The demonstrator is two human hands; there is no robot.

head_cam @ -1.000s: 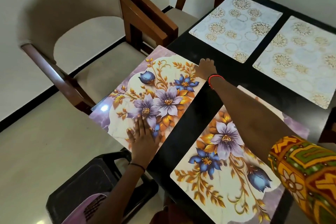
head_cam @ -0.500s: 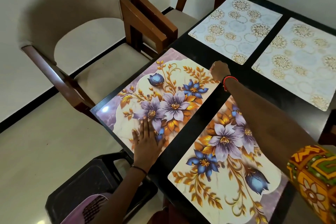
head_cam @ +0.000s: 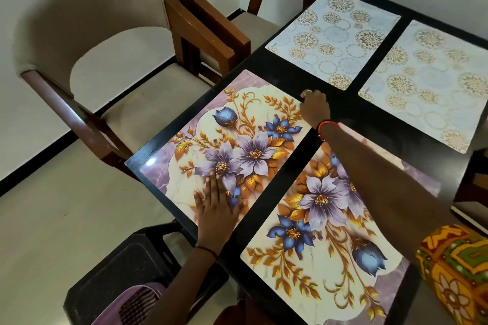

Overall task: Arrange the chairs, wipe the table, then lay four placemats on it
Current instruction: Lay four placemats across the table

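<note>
Head view: four mats [head_cam: 245, 140] lie on the table [head_cam: 293, 79]; left hand [head_cam: 215, 208] flat on one, right hand [head_cam: 315, 108] curled at its corner, grip unclear; only straightening seems left.

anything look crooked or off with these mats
Nothing spilled, damaged or plainly crooked on the table. One quirk: the left floral mat has its blue bud at the far end, the right floral mat at the near end.

black table [head_cam: 351, 105] bears four flat mats: left floral placemat [head_cam: 237, 140] and right floral placemat [head_cam: 311, 258] at its near end, left pale placemat [head_cam: 332, 37] and right pale placemat [head_cam: 427, 82] at its far end; near chair [head_cam: 148, 103] and far chair [head_cam: 253, 26] along its left side.
</note>
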